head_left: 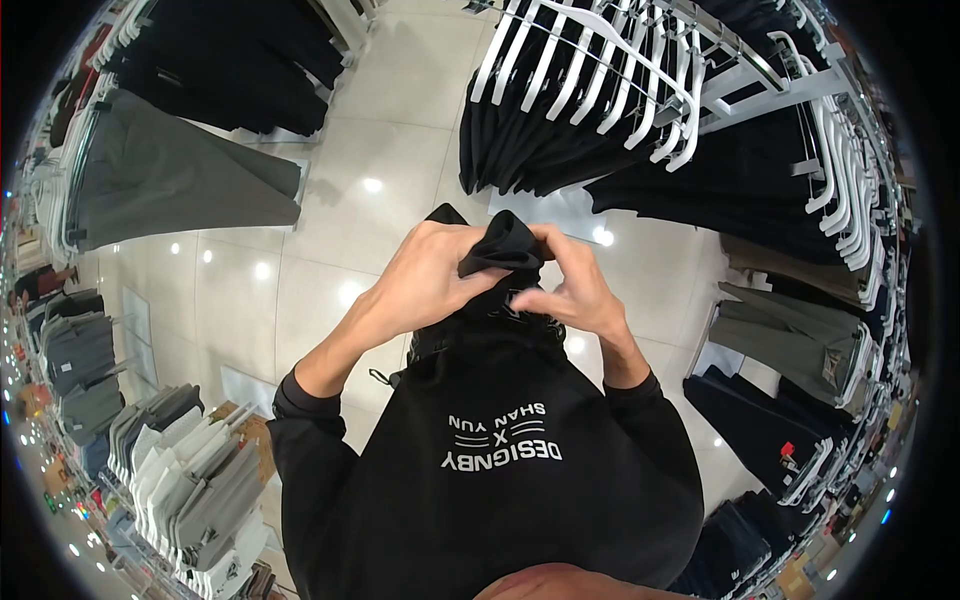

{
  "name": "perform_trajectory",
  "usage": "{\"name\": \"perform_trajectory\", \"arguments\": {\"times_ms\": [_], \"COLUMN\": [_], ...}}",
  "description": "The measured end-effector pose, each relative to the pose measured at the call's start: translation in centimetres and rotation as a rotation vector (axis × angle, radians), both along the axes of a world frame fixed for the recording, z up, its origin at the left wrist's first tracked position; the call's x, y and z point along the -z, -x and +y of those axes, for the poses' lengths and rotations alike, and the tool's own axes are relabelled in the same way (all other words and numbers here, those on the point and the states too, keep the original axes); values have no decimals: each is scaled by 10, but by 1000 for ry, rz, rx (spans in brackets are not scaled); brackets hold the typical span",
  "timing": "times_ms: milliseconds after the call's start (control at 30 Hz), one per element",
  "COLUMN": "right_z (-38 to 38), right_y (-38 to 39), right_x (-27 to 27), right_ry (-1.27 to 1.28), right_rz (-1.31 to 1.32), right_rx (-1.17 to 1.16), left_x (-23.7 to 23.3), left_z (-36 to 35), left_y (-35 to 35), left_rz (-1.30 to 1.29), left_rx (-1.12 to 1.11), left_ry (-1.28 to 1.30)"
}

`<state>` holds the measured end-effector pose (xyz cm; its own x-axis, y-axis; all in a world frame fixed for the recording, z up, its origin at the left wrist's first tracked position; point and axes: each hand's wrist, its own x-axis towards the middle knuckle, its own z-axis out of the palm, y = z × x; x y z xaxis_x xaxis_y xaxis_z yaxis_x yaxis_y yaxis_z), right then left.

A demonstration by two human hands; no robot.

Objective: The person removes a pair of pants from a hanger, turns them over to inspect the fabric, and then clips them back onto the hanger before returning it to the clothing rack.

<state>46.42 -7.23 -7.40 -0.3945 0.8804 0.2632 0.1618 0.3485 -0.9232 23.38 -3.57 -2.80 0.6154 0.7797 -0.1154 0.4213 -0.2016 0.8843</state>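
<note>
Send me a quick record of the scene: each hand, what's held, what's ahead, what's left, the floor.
Left hand: gripping the folded black fabric
Right hand: at the fabric's right side, thumb apart from index finger
Held item: black fabric; full shape unclear
Ahead: black garments below white hangers
Left: hanging grey garment
Floor: pale, shiny tiles
</note>
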Motion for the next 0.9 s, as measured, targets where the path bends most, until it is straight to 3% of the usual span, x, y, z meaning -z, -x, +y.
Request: {"name": "perform_trajectory", "arguments": {"times_ms": [100, 200, 367, 467, 667, 900], "right_z": [-1, -10, -14, -18, -16, -28], "right_y": [14, 33, 49, 43, 37, 38], "right_x": [-5, 15, 25, 27, 12, 12], "right_ry": [77, -54, -280, -219, -158, -97], "right_rz": [14, 205, 230, 112, 185, 218], "right_rx": [170, 360, 507, 514, 400, 460], "left_x": [-6, -10, -2, -3, 1, 2], "left_z": [1, 3, -1, -3, -8, -11], "left_y": [-6, -5, 0, 1, -2, -3], "left_rz": [53, 14, 10, 60, 40, 8], "left_rx": [-1, -92, -117, -110, -119, -103], "left_ry": [-52, 25, -10, -2, -69, -152]}}
